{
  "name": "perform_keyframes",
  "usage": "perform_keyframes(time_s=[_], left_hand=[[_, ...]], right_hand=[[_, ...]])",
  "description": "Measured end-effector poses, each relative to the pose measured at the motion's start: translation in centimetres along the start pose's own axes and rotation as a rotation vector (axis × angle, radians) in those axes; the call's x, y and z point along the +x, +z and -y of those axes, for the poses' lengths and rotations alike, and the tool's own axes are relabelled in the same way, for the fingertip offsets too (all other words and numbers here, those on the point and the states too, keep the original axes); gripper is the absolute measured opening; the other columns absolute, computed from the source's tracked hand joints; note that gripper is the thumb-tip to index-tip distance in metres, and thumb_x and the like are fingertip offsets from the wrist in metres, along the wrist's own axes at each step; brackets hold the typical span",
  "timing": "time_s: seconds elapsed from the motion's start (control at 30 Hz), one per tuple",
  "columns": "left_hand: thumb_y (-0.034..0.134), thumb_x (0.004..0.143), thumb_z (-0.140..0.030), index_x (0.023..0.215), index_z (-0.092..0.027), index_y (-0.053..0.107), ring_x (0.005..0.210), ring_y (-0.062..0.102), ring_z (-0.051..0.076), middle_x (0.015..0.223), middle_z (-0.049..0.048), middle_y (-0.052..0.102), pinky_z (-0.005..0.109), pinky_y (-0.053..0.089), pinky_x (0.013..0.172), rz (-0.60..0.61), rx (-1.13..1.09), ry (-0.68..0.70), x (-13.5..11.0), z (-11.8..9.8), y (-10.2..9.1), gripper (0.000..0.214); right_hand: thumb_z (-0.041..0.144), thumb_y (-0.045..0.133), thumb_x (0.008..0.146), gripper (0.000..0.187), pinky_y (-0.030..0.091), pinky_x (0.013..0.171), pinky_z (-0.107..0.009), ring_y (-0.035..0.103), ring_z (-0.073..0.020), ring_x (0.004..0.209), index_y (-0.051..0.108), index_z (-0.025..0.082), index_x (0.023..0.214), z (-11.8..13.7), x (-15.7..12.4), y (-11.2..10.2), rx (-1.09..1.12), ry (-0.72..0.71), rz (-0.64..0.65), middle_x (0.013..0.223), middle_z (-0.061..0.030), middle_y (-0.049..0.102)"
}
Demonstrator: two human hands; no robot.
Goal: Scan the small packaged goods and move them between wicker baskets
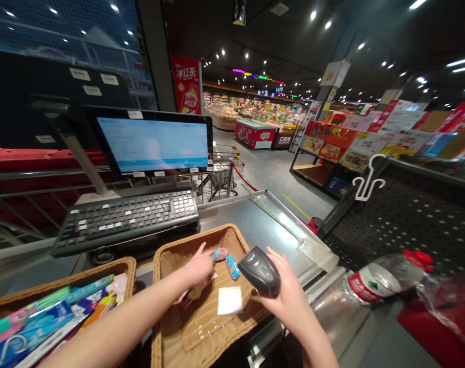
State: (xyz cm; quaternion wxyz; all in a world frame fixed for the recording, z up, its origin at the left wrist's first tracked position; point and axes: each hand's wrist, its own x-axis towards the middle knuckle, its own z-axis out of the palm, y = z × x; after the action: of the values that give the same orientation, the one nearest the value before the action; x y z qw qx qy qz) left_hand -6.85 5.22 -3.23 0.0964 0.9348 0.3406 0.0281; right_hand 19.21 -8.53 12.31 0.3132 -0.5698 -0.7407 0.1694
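Note:
My left hand (200,267) reaches into a brown wicker basket (238,234), its fingers apart. One fingertip is at the end of a small pink-and-blue packet (221,254); I see nothing gripped. Beside that packet lies a small blue item (233,268). A white square piece (229,300) lies nearer me on the basket floor, and pinkish things are partly hidden under my left hand. My right hand (288,286) is wrapped round a dark grey barcode scanner (260,271), held over the basket's right rim with its head towards the small items.
A second basket (130,268) at the left holds toothpaste boxes and toothbrush packs. Behind stand a keyboard (132,212) and a monitor (151,143) on the metal counter (232,214). To the right are a large red-capped bottle (381,278) and a white hanger (366,179) on a black perforated panel.

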Motion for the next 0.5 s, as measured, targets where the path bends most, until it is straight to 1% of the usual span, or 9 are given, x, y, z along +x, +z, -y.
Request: perform_keyframes(time_s=[0.07, 0.13, 0.17, 0.2, 0.27, 0.37, 0.43, 0.5], left_hand=[[0.053, 0.085, -0.031, 0.088, -0.030, 0.073, 0.135, 0.041, 0.025, 0.117, 0.0000, 0.071, 0.058, -0.006, 0.117, -0.034, -0.007, -0.048, -1.4, 0.0, -1.6, 0.021], [0.054, 0.084, -0.028, 0.080, -0.027, 0.073, 0.137, 0.038, 0.026, 0.126, 0.0000, 0.067, 0.060, -0.002, 0.117, -0.081, -0.015, -0.104, -3.0, -0.2, -3.7, 0.019], [0.054, 0.084, -0.026, 0.074, -0.025, 0.071, 0.138, 0.037, 0.028, 0.128, 0.0008, 0.065, 0.064, 0.000, 0.115, -0.111, -0.019, -0.142, -3.9, -0.3, -5.0, 0.019], [0.056, 0.083, -0.024, 0.072, -0.024, 0.071, 0.138, 0.037, 0.029, 0.129, 0.0021, 0.065, 0.065, 0.003, 0.115, -0.180, -0.051, -0.217, -4.9, -0.5, -6.4, 0.018], [0.055, 0.085, -0.028, 0.076, -0.025, 0.071, 0.142, 0.032, 0.031, 0.137, 0.0019, 0.059, 0.068, 0.008, 0.113, -0.313, -0.099, -0.321, -6.8, -0.9, -9.1, 0.018], [0.048, 0.090, -0.036, 0.078, -0.026, 0.070, 0.144, 0.028, 0.031, 0.141, 0.0027, 0.055, 0.070, 0.014, 0.111, -0.543, -0.159, -0.451, -9.7, -1.7, -12.6, 0.028], [0.047, 0.091, -0.041, 0.077, -0.025, 0.070, 0.143, 0.029, 0.032, 0.141, 0.0048, 0.055, 0.069, 0.019, 0.111, -0.707, -0.187, -0.516, -11.5, -2.3, -14.1, 0.031], [0.048, 0.090, -0.043, 0.075, -0.024, 0.069, 0.143, 0.030, 0.032, 0.139, 0.0068, 0.056, 0.065, 0.022, 0.112, -0.865, -0.204, -0.560, -13.2, -2.9, -15.0, 0.033]], right_hand=[[0.015, 0.063, 0.069, 0.056, 0.019, 0.118, -0.061, 0.038, -0.0328, 0.139, 0.055, 0.019, 0.124, 0.3, 0.1, 0.3, -0.005, -0.019, 0.001, 0.134, -0.0126, 0.057], [0.014, 0.062, 0.069, 0.056, 0.017, 0.118, -0.062, 0.038, -0.0330, 0.139, 0.055, 0.019, 0.125, 0.6, 0.2, 0.6, -0.008, -0.042, 0.010, 0.134, -0.0126, 0.057], [0.013, 0.061, 0.069, 0.057, 0.017, 0.118, -0.062, 0.038, -0.0331, 0.139, 0.055, 0.019, 0.125, 0.8, 0.3, 0.7, -0.008, -0.053, 0.016, 0.134, -0.0124, 0.057], [0.013, 0.061, 0.068, 0.058, 0.018, 0.118, -0.063, 0.038, -0.0333, 0.139, 0.054, 0.019, 0.125, 1.0, 0.4, 0.9, -0.006, -0.064, 0.021, 0.134, -0.0123, 0.057], [0.011, 0.060, 0.067, 0.059, 0.019, 0.117, -0.063, 0.038, -0.0339, 0.139, 0.054, 0.020, 0.126, 1.5, 0.7, 1.2, -0.003, -0.088, 0.024, 0.133, -0.0121, 0.058], [0.010, 0.059, 0.066, 0.060, 0.021, 0.116, -0.064, 0.039, -0.0350, 0.139, 0.055, 0.020, 0.125, 2.3, 1.4, 1.7, 0.002, -0.134, 0.006, 0.132, -0.0122, 0.058], [0.011, 0.058, 0.066, 0.058, 0.020, 0.116, -0.065, 0.039, -0.0356, 0.138, 0.056, 0.020, 0.124, 3.0, 1.9, 2.1, 0.007, -0.171, -0.012, 0.131, -0.0124, 0.058], [0.013, 0.057, 0.068, 0.057, 0.019, 0.115, -0.066, 0.039, -0.0364, 0.138, 0.056, 0.019, 0.124, 3.9, 2.6, 2.4, 0.012, -0.211, -0.027, 0.131, -0.0127, 0.058]])
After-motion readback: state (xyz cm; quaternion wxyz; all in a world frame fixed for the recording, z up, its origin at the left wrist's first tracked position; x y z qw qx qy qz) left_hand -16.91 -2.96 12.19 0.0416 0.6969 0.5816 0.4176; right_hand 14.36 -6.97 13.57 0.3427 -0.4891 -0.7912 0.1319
